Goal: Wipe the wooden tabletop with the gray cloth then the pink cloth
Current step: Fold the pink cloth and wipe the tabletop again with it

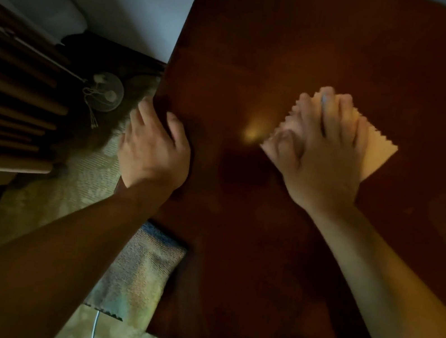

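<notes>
Here, nearest to us at the lower middle of the frame, the gray cloth point(140, 270) lies draped over the table's near-left edge, part of it hanging past the rim, and no hand touches it. A thin white cable point(94, 333) runs along the floor below it.

Further in, our left hand point(154, 148) grips the left edge of the wooden tabletop point(276, 251), fingers curled over the rim and thumb on top, bracing the table.

Beyond that, right of centre, our right hand point(322, 150) presses flat on the pink cloth point(378, 153), fingers spread and straight rather than pinching it. The cloth looks pale under the warm light, with pinked zigzag edges.

We judge this to be the second wipe. To do it well, we should keep the palm flat so the whole cloth stays in contact, work in overlapping passes toward the far and right parts of the top, and keep the left hand steadying the table.

The cloth lies as a rough square turned like a diamond, one corner aimed at the right of the frame; its longer diagonal seems to run from lower left to upper right, though the hand hides much of it.

At the far left, a small round fan point(106, 91) sits on the floor.
</notes>
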A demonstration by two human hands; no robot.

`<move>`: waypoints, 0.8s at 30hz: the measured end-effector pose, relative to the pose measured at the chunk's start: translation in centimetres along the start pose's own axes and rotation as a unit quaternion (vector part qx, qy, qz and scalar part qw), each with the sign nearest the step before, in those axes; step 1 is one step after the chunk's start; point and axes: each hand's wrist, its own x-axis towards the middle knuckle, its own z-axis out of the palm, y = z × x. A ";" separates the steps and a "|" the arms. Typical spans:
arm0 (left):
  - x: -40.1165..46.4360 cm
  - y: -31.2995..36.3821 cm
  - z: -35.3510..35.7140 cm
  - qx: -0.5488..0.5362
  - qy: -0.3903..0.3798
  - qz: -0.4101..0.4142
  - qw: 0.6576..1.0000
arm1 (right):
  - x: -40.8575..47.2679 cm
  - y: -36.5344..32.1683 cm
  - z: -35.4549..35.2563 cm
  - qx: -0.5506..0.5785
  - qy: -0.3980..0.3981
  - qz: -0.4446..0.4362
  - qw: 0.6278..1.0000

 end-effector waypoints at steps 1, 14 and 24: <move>0.0 0.0 0.0 0.001 0.001 0.000 1.000 | 0.3 0.9 -0.2 -0.002 0.002 0.004 1.000; 0.0 0.0 0.4 -0.009 0.012 -0.002 1.000 | 3.4 -0.7 -0.2 -0.025 0.015 0.037 0.999; 0.1 0.0 0.3 0.000 0.014 -0.005 1.000 | 5.9 1.6 -0.7 -0.018 0.027 0.046 0.998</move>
